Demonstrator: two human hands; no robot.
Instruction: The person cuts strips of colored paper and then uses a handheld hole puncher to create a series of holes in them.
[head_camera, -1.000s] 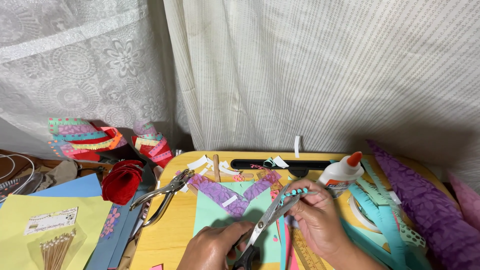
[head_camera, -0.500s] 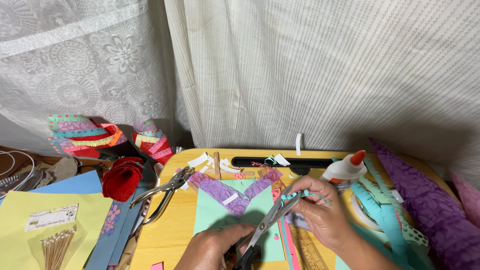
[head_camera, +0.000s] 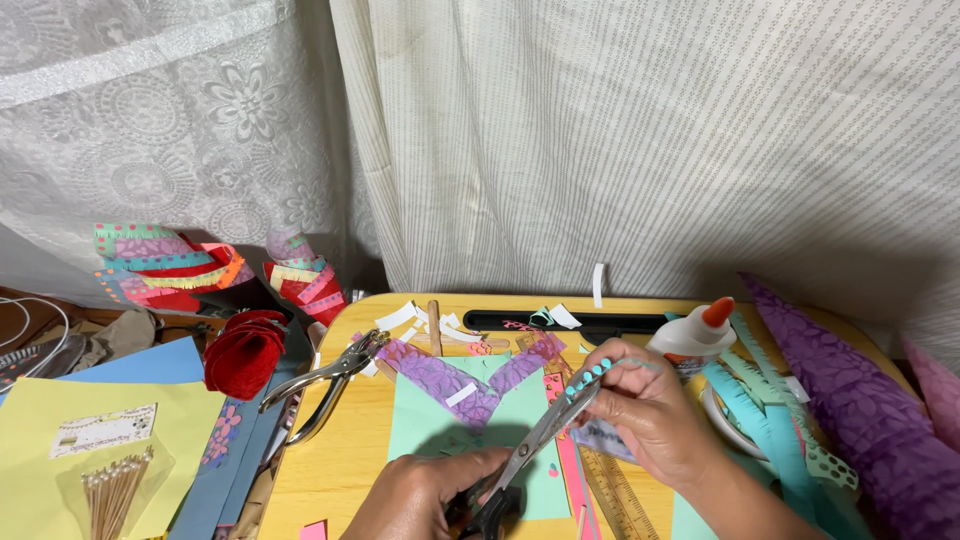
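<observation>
Left hand (head_camera: 425, 492) clenched on the black handles of scissors (head_camera: 530, 452), blades running up and right. Right hand (head_camera: 650, 410) pinching a teal scalloped paper strip (head_camera: 590, 378) at the blade tips, so nearer to it than the left, long axis roughly in line with the blades. Beneath, a mint paper sheet (head_camera: 430, 420) with purple strips (head_camera: 440, 378) on the wooden lap desk (head_camera: 340, 460). Just right, a glue bottle (head_camera: 695, 335); left, a hole punch (head_camera: 325, 380). Crowded to the right, more open wood on the left.
</observation>
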